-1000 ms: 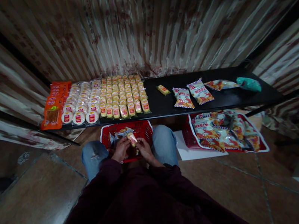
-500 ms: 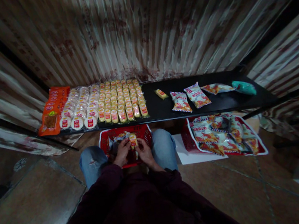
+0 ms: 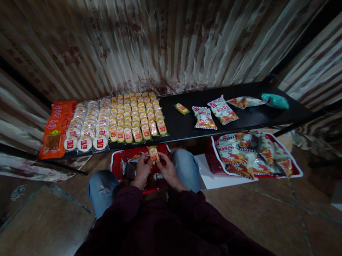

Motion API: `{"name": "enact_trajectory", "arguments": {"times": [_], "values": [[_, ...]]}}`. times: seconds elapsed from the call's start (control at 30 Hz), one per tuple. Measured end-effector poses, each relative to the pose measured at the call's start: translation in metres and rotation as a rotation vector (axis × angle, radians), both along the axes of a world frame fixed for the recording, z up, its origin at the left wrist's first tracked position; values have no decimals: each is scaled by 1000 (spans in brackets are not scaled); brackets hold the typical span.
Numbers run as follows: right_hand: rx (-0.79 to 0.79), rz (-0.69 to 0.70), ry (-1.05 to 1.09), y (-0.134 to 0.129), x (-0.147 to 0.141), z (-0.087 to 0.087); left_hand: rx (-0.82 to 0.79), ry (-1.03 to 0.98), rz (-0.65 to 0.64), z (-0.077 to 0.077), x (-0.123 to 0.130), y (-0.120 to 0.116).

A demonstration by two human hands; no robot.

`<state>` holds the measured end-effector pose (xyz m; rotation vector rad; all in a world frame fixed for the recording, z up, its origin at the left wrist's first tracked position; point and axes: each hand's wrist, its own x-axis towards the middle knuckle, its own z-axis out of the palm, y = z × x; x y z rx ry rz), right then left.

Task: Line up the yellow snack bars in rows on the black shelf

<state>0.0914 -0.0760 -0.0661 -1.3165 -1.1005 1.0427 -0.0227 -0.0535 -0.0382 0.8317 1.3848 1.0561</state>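
Observation:
Between my knees, above a red basket [image 3: 116,164], both hands grip one small yellow wrapped cake [image 3: 153,154] with a red label. My left hand [image 3: 143,169] holds its left side and my right hand [image 3: 166,168] its right side. Just beyond them on the black shelf [image 3: 178,131] stand rows of matching yellow wrapped cakes [image 3: 134,118]. To their left lie rows of round white wrapped cakes [image 3: 90,130] with red labels. Packets inside the red basket are partly covered by my hands.
An orange packet [image 3: 54,131] lies at the shelf's left end. A single yellow cake [image 3: 182,109], white snack bags [image 3: 222,110] and a green packet [image 3: 275,101] lie to the right. Below the shelf, a second red basket [image 3: 211,160] with a white rim holds several snack bags.
Both hands have moved slightly forward and up, carrying the yellow cake closer to the shelf's front edge. The whole view has shifted a little.

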Motion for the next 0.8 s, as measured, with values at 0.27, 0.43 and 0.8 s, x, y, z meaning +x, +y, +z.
{"name": "enact_trajectory", "arguments": {"times": [0.27, 0.43, 0.8], "values": [[71, -54, -28, 25, 10, 13, 168, 62, -76, 20, 18, 12], [91, -62, -28, 41, 17, 22, 263, 100, -113, 28, 29, 16], [111, -80, -7, 67, 20, 34, 340, 215, -48, 32, 38, 27]]}}
